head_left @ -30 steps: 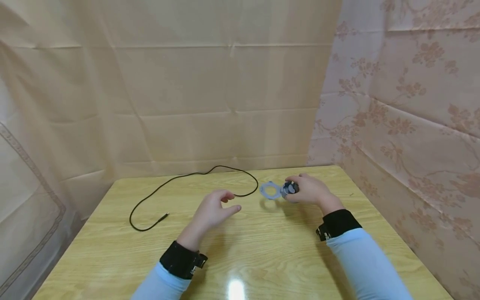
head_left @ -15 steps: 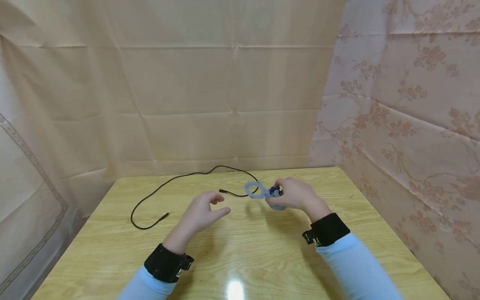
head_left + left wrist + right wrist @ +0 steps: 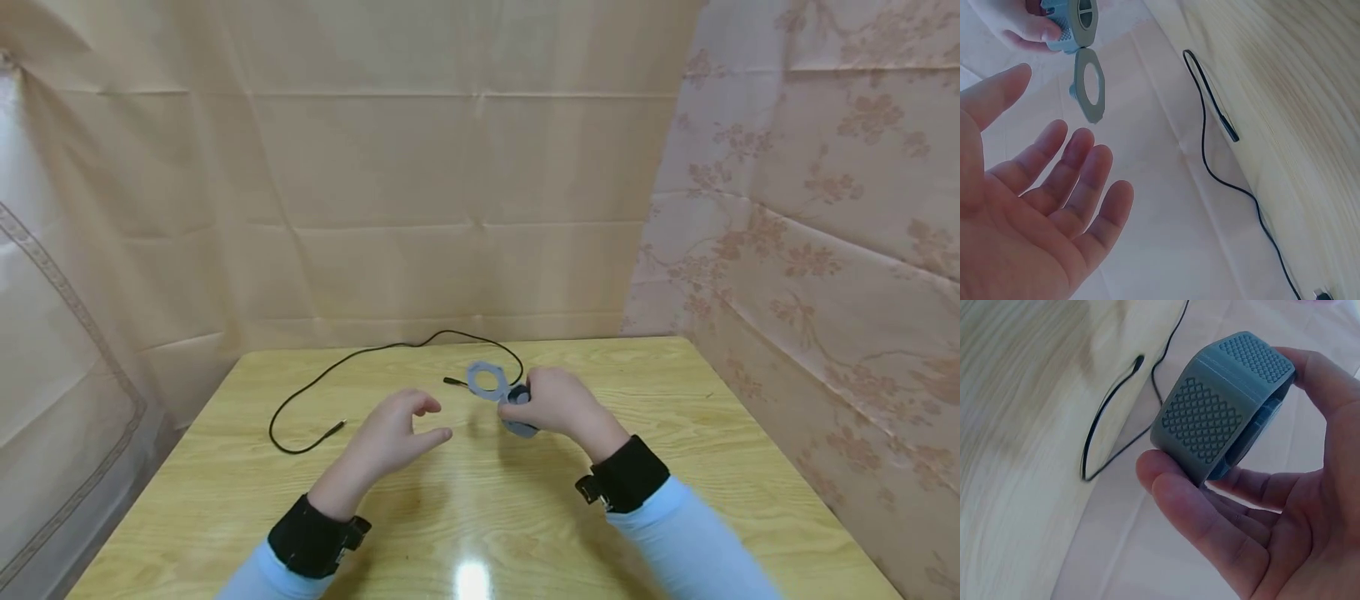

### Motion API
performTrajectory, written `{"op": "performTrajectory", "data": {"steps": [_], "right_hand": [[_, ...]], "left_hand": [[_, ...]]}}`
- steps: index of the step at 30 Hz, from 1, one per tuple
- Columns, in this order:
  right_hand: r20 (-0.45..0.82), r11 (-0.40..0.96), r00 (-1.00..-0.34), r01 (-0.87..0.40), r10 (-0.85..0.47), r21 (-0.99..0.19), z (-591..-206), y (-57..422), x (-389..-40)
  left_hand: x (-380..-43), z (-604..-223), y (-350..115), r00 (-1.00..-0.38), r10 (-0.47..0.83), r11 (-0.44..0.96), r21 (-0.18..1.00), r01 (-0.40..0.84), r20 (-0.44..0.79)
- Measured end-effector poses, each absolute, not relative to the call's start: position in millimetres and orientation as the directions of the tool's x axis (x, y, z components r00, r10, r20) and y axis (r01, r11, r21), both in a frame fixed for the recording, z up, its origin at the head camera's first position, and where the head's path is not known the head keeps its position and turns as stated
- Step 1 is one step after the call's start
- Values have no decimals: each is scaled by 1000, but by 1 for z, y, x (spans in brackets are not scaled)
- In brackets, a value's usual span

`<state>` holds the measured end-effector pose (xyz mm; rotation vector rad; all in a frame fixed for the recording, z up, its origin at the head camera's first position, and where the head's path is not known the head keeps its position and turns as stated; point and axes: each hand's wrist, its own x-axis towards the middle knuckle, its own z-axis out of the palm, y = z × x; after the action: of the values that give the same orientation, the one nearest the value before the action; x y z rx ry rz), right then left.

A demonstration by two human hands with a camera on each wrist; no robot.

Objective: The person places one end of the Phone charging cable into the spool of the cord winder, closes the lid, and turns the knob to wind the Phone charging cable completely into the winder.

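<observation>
My right hand [image 3: 558, 404] holds a grey-blue hinged plastic case [image 3: 1204, 419] above the table, thumb and fingers gripping its body. Diamond-textured panels cover the sides of its angular body in the right wrist view. Its ring-shaped lid [image 3: 1092, 114] is swung out from the body, with a large round hole through it. Dark parts inside the body show only partly. To the left, my left hand [image 3: 386, 433] hovers with loosely bent, spread fingers and holds nothing; a gap separates it from the lid. A thin black cable [image 3: 390, 345] lies behind both hands.
The cable loops along the back of the wood-grain table [image 3: 472, 508]. One plug [image 3: 333, 428] lies at the left, and the other end [image 3: 453, 382] is near the lid. A beige curtain [image 3: 375, 167] hangs behind, a floral cloth [image 3: 810, 217] at the right.
My right hand has carried the case leftward and slightly nearer to me. The left hand has shifted a little left, and the cable's right end has come into view.
</observation>
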<state>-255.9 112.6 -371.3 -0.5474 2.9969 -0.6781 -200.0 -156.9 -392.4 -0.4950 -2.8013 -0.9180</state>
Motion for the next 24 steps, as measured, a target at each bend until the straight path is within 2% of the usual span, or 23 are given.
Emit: {"op": "performTrajectory", "data": {"steps": [8,20,24], "right_hand": [[-8,860,-939,-310,-343,-404,-375,82,-248],[-130,906,-923,-316,-362,-283,-400,49,-248],[-127,917,-924,-325,-360,-233,-410,44,-249]], "left_hand": [[-190,-394,-173,-938,276,788,510,347,212],[-187,-405,-202,-953,286,803,516,296,102],[-189,-409,-205,-956,285,797,538,274,65]]}}
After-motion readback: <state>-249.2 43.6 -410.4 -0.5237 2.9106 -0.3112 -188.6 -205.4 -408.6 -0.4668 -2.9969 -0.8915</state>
